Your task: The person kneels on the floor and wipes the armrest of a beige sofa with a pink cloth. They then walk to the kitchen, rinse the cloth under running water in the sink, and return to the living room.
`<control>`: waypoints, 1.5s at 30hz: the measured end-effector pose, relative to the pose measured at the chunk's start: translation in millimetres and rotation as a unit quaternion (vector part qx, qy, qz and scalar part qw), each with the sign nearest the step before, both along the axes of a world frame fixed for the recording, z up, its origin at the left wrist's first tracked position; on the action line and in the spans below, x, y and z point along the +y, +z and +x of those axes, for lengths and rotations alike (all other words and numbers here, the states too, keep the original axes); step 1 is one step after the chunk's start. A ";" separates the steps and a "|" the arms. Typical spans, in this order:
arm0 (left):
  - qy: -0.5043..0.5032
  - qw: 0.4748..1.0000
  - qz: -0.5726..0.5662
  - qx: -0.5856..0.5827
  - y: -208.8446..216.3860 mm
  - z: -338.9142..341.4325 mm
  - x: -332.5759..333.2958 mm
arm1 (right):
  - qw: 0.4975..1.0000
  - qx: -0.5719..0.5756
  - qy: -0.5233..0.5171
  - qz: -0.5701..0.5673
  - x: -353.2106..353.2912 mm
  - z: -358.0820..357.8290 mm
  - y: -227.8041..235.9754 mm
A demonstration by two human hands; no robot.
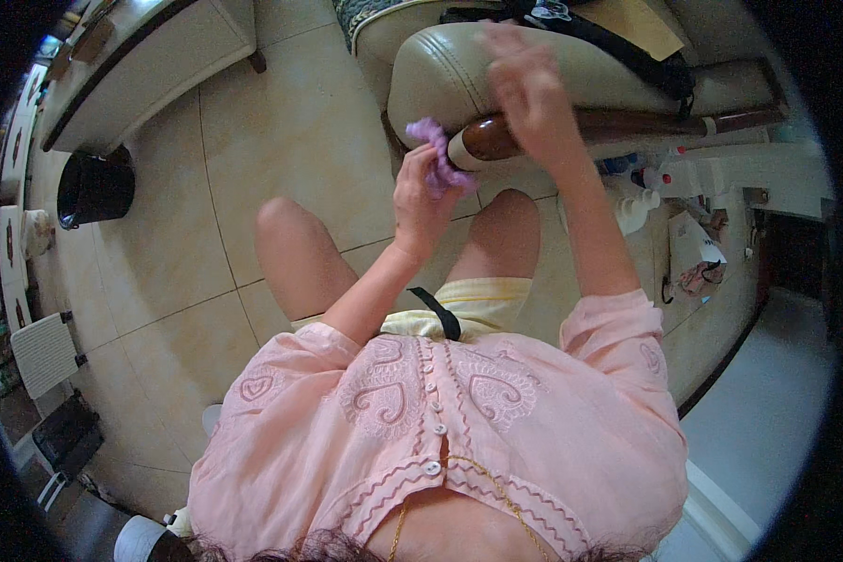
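Note:
A crumpled purple cloth is in my left hand, whose fingers are closed around it. The cloth is beside the rounded front end of a dark brown wooden armrest with a pale band. My right hand is over the cream leather sofa cushion, just above the armrest. It is blurred by motion, with fingers stretched out and nothing visible in them. Whether its palm touches the leather I cannot tell.
A black strapped bag and a tan envelope-like sheet lie on the sofa. White bottles and a white bag stand on the floor at right. A black bin stands at left near a white cabinet.

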State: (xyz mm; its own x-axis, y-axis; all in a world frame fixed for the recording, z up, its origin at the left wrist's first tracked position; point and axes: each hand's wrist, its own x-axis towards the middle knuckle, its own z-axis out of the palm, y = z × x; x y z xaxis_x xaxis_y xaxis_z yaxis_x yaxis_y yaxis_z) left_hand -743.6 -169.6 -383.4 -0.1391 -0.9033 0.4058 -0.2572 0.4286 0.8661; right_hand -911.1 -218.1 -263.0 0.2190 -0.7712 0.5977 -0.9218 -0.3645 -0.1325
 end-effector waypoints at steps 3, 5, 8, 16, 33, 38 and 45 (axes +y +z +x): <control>-0.011 0.999 -0.015 0.040 25.5 -6.3 -0.6 | 0.990 0.110 0.035 0.080 16.7 38.7 9.2; -0.015 0.998 -0.019 0.050 15.2 -7.9 3.6 | 0.976 0.184 0.010 0.117 18.5 43.5 7.7; -0.020 0.998 -0.032 0.043 7.2 -6.6 2.2 | 0.972 0.204 0.020 0.114 17.9 43.5 9.5; 0.032 0.996 -0.049 -0.068 -27.4 6.0 9.2 | 0.972 0.208 0.009 0.105 16.3 51.9 8.3; 0.026 0.995 -0.099 -0.019 25.7 1.0 1.7 | 0.965 0.235 0.029 0.110 14.8 48.0 17.3; 0.039 0.996 -0.073 -0.031 -0.3 1.7 5.3 | 0.968 0.221 0.021 0.116 17.4 49.7 16.9; 0.017 0.997 -0.012 -0.075 -32.6 10.7 6.7 | 0.976 0.007 0.112 0.185 11.3 35.1 24.4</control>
State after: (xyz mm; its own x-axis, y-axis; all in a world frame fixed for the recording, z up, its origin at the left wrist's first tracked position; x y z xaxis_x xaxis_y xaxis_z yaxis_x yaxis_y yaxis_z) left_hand -732.8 -162.9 -415.9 -0.1686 -0.8992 0.4038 -0.3985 0.4368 0.8064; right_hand -875.9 -206.8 -238.6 0.4124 -0.8656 0.2839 -0.8274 -0.4863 -0.2808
